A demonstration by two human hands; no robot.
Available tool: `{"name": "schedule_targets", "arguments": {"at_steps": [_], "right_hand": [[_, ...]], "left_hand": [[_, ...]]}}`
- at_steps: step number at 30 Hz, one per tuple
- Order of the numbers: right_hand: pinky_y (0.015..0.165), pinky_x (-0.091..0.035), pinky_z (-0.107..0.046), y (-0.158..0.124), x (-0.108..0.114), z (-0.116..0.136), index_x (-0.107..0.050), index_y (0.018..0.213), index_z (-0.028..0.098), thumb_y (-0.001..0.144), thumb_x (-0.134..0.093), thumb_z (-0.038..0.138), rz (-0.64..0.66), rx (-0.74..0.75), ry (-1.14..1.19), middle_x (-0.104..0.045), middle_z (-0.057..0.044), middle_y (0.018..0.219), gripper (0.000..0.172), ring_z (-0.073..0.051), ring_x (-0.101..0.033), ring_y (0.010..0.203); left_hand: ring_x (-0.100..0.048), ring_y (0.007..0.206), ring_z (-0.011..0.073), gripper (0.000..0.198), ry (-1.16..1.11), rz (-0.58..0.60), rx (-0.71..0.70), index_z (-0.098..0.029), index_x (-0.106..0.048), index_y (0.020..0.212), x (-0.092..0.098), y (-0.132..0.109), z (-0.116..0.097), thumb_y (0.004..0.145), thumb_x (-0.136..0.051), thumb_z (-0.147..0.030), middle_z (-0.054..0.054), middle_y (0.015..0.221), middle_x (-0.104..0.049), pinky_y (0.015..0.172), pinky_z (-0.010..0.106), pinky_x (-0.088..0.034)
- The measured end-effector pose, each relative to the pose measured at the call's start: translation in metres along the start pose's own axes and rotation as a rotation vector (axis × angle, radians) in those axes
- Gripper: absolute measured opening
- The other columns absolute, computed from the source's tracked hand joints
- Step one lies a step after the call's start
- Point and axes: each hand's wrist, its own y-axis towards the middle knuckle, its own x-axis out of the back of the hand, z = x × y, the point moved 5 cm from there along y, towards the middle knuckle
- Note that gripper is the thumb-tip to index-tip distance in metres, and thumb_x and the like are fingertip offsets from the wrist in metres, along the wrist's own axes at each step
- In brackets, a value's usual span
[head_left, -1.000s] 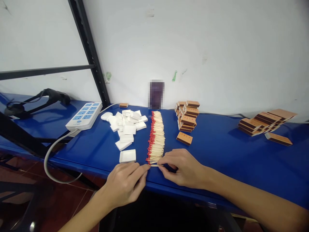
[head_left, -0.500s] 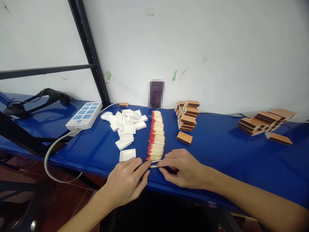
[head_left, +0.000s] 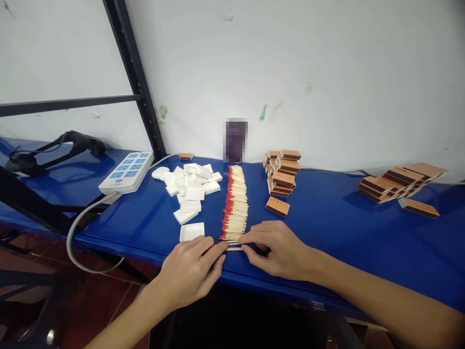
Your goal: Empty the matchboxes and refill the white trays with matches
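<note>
A long row of red-headed matches (head_left: 236, 203) lies on the blue table, heads to the left. At its near end, a single match (head_left: 234, 249) lies between my two hands, slightly apart from the row. My left hand (head_left: 192, 265) has its index finger and thumb closed at the head end, which the fingertips hide. From the other side, my right hand (head_left: 281, 252) has thumb and index finger curled at the plain end. Just beyond my left hand sits a white matchbox tray (head_left: 192, 232). An orange matchbox (head_left: 277, 206) lies beyond my right hand.
White trays (head_left: 195, 194) are heaped left of the row. Stacked matchboxes (head_left: 283, 180) stand to its right, with another stack (head_left: 394, 184) farther right. A power strip (head_left: 127, 172) and a black headset (head_left: 74, 145) lie at the left. The table's front edge (head_left: 269, 287) runs below my hands.
My right hand has shifted slightly right and up, its thumb and index finger now nearer the match's plain end. More of the match shows. My left hand stays in place.
</note>
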Motion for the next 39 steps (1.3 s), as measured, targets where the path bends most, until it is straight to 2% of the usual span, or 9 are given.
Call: {"name": "schedule_targets", "arguments": {"at_steps": [5, 11, 15, 21, 27, 32, 39], "right_hand": [[0.052, -0.031, -0.024, 0.0005, -0.0012, -0.0007, -0.072, 0.083, 0.017, 0.082, -0.054, 0.013, 0.018, -0.010, 0.000, -0.049, 0.004, 0.055, 0.018, -0.009, -0.044, 0.049], [0.052, -0.031, -0.024, 0.0002, -0.0017, -0.0012, -0.071, 0.079, 0.017, 0.083, -0.054, 0.013, 0.025, -0.004, 0.001, -0.050, 0.004, 0.055, 0.018, -0.009, -0.044, 0.049], [0.052, -0.032, -0.024, -0.0013, -0.0012, -0.0016, -0.072, 0.087, 0.016, 0.084, -0.054, 0.014, 0.007, -0.004, 0.010, -0.053, 0.003, 0.056, 0.018, -0.010, -0.046, 0.050], [0.052, -0.031, -0.024, -0.0006, -0.0034, -0.0029, -0.072, 0.087, 0.017, 0.085, -0.053, 0.015, 0.019, -0.006, -0.009, -0.055, 0.002, 0.057, 0.019, -0.010, -0.047, 0.051], [0.053, -0.033, -0.025, -0.0011, -0.0027, -0.0012, -0.070, 0.079, 0.017, 0.086, -0.052, 0.016, 0.043, -0.013, -0.015, -0.054, 0.002, 0.056, 0.019, -0.011, -0.048, 0.051], [0.053, -0.033, -0.025, 0.0005, -0.0024, -0.0001, -0.073, 0.090, 0.016, 0.086, -0.052, 0.014, 0.073, -0.016, -0.015, -0.053, 0.003, 0.057, 0.022, -0.011, -0.047, 0.051], [0.053, -0.032, -0.025, 0.0009, -0.0032, -0.0018, -0.073, 0.091, 0.016, 0.086, -0.052, 0.014, 0.072, -0.021, -0.014, -0.053, 0.002, 0.058, 0.022, -0.010, -0.046, 0.051]], "left_hand": [[-0.059, 0.065, 0.0178, 0.025, 0.005, 0.011, 0.013, -0.015, -0.062, 0.113, 0.0007, 0.0009, 0.0000, 0.096, -0.045, -0.022, 0.003, 0.077, -0.062, 0.052, 0.030, -0.047], [-0.060, 0.066, 0.0183, 0.023, -0.029, 0.026, 0.021, -0.016, -0.062, 0.112, -0.0001, 0.0004, -0.0003, 0.096, -0.047, -0.022, 0.003, 0.079, -0.063, 0.053, 0.031, -0.048], [-0.059, 0.066, 0.0181, 0.022, -0.040, 0.029, 0.014, -0.017, -0.062, 0.112, -0.0015, -0.0005, 0.0009, 0.095, -0.048, -0.021, 0.002, 0.078, -0.063, 0.055, 0.031, -0.048], [-0.060, 0.065, 0.0171, 0.020, -0.056, 0.000, 0.016, -0.017, -0.063, 0.110, -0.0024, -0.0029, 0.0015, 0.095, -0.049, -0.020, 0.002, 0.078, -0.064, 0.056, 0.030, -0.050], [-0.061, 0.063, 0.0170, 0.025, -0.026, -0.086, 0.084, -0.014, -0.062, 0.115, -0.0022, -0.0016, 0.0025, 0.093, -0.053, -0.022, 0.003, 0.075, -0.064, 0.055, 0.029, -0.051], [-0.061, 0.062, 0.0169, 0.023, -0.021, -0.108, 0.093, -0.013, -0.062, 0.112, -0.0021, -0.0011, 0.0024, 0.092, -0.053, -0.022, 0.003, 0.074, -0.064, 0.054, 0.029, -0.051], [-0.061, 0.062, 0.0164, 0.020, -0.030, -0.101, 0.081, -0.014, -0.062, 0.108, -0.0003, -0.0008, 0.0022, 0.093, -0.052, -0.021, 0.003, 0.074, -0.064, 0.055, 0.028, -0.051]]}}
